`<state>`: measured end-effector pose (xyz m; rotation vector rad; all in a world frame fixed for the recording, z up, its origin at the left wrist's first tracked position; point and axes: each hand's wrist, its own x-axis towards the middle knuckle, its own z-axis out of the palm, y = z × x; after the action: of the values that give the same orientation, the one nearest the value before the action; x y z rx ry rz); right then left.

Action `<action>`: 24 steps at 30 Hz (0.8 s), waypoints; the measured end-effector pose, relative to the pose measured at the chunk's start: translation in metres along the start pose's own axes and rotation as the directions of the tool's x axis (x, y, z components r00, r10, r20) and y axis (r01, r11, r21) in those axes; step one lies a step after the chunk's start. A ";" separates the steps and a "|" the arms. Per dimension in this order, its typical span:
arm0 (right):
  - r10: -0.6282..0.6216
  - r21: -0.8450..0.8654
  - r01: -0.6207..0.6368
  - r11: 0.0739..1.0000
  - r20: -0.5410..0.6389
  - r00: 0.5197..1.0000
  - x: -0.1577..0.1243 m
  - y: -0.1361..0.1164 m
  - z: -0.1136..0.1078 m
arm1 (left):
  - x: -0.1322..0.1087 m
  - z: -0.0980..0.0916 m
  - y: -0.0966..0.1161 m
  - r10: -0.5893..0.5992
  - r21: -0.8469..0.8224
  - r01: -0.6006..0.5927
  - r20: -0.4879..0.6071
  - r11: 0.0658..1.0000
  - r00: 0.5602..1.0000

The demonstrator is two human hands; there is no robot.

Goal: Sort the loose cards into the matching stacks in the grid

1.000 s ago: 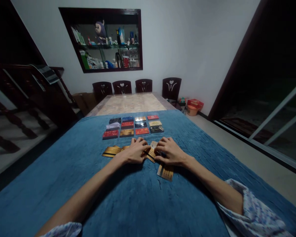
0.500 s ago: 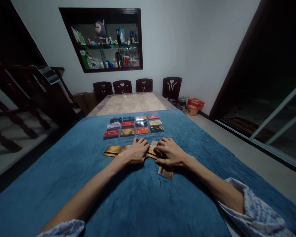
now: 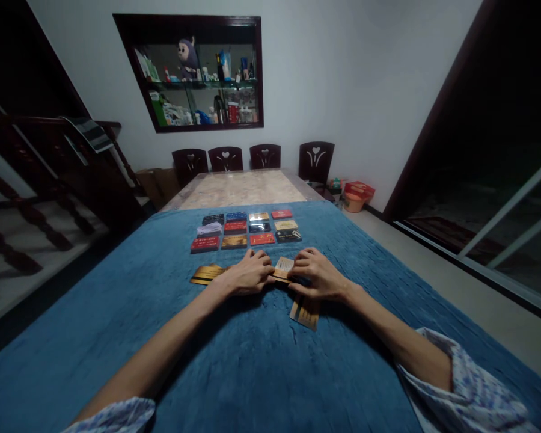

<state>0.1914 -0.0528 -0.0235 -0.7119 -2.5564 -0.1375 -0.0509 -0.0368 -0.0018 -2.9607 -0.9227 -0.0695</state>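
Between my two hands is a gold card [image 3: 281,275] with a dark stripe, gripped at its ends. My left hand [image 3: 251,274] is closed on its left end, fingers bent. Curled fingers of my right hand [image 3: 314,278] close on the right end. Behind this card lies a pale card [image 3: 284,263], partly covered. Another gold card [image 3: 305,313] lies on the blue cloth below my right hand, its upper part hidden. Left of my left hand, gold striped cards [image 3: 207,274] overlap on the cloth, partly hidden by that hand.
Rows of card stacks stand farther back, among them a red stack [image 3: 205,243], a gold stack [image 3: 234,241] and a black stack [image 3: 288,236]. The blue cloth [image 3: 252,373] covers the near table; bare marble tabletop [image 3: 247,185] lies beyond, with dark chairs [image 3: 316,157] behind.
The card between my hands has tilted so its face shows less. My right hand has shifted slightly right, and more of the pale card behind shows. The camera view has shifted a little.
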 end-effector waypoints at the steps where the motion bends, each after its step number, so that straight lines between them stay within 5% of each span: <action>1: -0.021 -0.002 0.021 1.000 -0.024 0.999 0.000 0.001 0.000 | 0.000 0.000 -0.001 0.005 -0.020 -0.005 -0.004 1.000 1.000; 11: -0.073 -0.112 0.044 0.993 -0.278 0.958 -0.004 0.014 0.009 | 0.003 0.003 -0.012 -0.026 -0.187 0.020 -0.032 0.982 0.999; 24: 0.178 -0.072 -0.198 0.978 -0.220 0.959 -0.006 0.016 0.017 | 0.006 0.014 -0.012 -0.084 -0.276 0.018 -0.229 0.961 0.970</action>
<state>0.1972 -0.0379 -0.0423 -0.9201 -2.2783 -0.2572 -0.0526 -0.0224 -0.0147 -3.0740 -1.0292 -0.5884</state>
